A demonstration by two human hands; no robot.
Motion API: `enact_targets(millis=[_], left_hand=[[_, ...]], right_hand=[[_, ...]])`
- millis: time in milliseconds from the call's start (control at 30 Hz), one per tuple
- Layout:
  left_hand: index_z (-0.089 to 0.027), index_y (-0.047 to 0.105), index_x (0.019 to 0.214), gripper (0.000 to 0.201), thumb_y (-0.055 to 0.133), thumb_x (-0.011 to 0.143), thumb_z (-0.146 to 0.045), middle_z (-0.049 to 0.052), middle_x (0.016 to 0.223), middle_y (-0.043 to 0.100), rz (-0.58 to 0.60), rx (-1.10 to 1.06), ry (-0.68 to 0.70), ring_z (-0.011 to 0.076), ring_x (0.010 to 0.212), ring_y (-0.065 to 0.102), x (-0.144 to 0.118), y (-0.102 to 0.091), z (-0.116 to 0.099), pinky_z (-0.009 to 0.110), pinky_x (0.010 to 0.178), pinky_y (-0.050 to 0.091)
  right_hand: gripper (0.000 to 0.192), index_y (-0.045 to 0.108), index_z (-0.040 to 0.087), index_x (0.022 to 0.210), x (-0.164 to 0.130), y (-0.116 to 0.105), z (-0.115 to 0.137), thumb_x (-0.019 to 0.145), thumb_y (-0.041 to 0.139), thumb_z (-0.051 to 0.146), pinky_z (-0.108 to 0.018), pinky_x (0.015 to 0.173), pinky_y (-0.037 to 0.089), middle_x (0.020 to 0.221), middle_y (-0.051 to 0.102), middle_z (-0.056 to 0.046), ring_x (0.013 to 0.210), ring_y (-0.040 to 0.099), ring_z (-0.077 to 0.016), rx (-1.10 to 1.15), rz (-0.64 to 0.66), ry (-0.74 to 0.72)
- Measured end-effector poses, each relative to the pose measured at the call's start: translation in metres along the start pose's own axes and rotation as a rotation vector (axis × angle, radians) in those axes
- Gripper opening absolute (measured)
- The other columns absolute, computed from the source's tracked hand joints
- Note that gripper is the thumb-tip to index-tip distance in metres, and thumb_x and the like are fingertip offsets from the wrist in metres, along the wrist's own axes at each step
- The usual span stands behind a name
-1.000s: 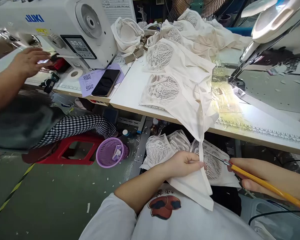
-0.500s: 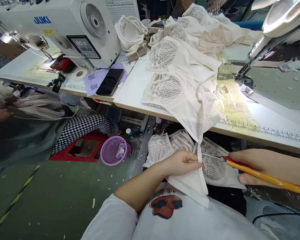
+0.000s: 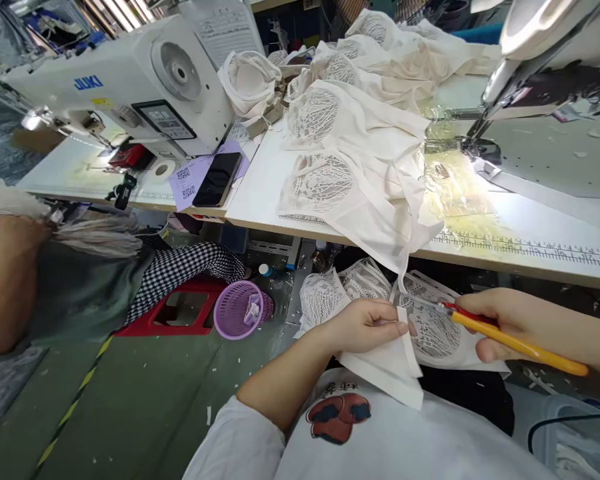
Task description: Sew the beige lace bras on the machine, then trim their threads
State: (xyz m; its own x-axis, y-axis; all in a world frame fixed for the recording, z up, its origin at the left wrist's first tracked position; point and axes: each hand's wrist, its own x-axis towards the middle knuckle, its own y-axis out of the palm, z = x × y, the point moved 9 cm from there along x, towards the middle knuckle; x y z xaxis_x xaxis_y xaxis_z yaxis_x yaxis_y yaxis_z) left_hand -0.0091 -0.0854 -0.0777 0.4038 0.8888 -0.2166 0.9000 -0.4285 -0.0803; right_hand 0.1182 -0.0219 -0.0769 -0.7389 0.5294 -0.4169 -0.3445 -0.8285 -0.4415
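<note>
My left hand [image 3: 367, 327] is closed in a pinch on the cut end of a white bra band [image 3: 409, 350] above my lap. In my right hand [image 3: 510, 327] are scissors [image 3: 520, 343] with red and orange handles, their blades pointing left toward that end. A white lace bra [image 3: 435, 327] lies across my lap, partly behind the left hand. Just above the blades hangs the loose strip of another lace bra [image 3: 370, 213], draped over the table edge and apart from the held end.
A row of lace bras [image 3: 365, 113] runs back along the table. To the right stands a lit sewing machine [image 3: 545, 133]; a second machine [image 3: 130, 87], a phone [image 3: 217, 179] and papers are left. A purple basket [image 3: 230, 310] sits on the floor near a seated co-worker [image 3: 90, 293].
The white strip that joined the held bra to the one on the table is now cut through. The scissors have drawn slightly away from the left hand, and the view has shifted.
</note>
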Motion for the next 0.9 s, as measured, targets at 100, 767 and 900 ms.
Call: enact_targets(millis=[100, 767, 900], left_hand=[[-0.015, 0.071, 0.086, 0.024, 0.05, 0.085, -0.028, 0.006, 0.081, 0.06, -0.022, 0.096, 0.237, 0.0142, 0.077, 0.056, 0.005, 0.002, -0.033, 0.025, 0.075, 0.047], [-0.015, 0.065, 0.081, 0.015, 0.055, 0.084, -0.026, 0.011, 0.101, 0.062, 0.39, 0.306, 0.097, 0.0215, 0.103, 0.057, 0.044, 0.037, -0.031, 0.034, 0.09, 0.046], [-0.013, 0.066, 0.078, 0.016, 0.058, 0.081, -0.027, 0.007, 0.084, 0.056, 0.463, 0.35, 0.183, 0.0155, 0.077, 0.056, 0.046, 0.036, -0.047, 0.027, 0.071, 0.048]], right_hand=[[0.048, 0.056, 0.021, 0.068, -0.003, 0.011, 0.003, 0.071, 0.052, 0.068, -0.03, 0.056, 0.042, 0.066, 0.052, -0.001, 0.059, 0.047, -0.0165, 0.252, -0.048, -0.086], [0.022, 0.037, 0.023, 0.064, -0.053, 0.016, -0.005, 0.081, 0.049, 0.031, -0.024, 0.048, 0.034, 0.059, 0.041, 0.004, 0.052, 0.039, -0.0119, 0.032, -0.371, -0.19], [0.019, 0.04, 0.022, 0.063, -0.051, 0.014, 0.001, 0.079, 0.05, 0.025, -0.024, 0.046, 0.035, 0.057, 0.046, 0.003, 0.05, 0.042, -0.0126, -0.025, -0.372, -0.245]])
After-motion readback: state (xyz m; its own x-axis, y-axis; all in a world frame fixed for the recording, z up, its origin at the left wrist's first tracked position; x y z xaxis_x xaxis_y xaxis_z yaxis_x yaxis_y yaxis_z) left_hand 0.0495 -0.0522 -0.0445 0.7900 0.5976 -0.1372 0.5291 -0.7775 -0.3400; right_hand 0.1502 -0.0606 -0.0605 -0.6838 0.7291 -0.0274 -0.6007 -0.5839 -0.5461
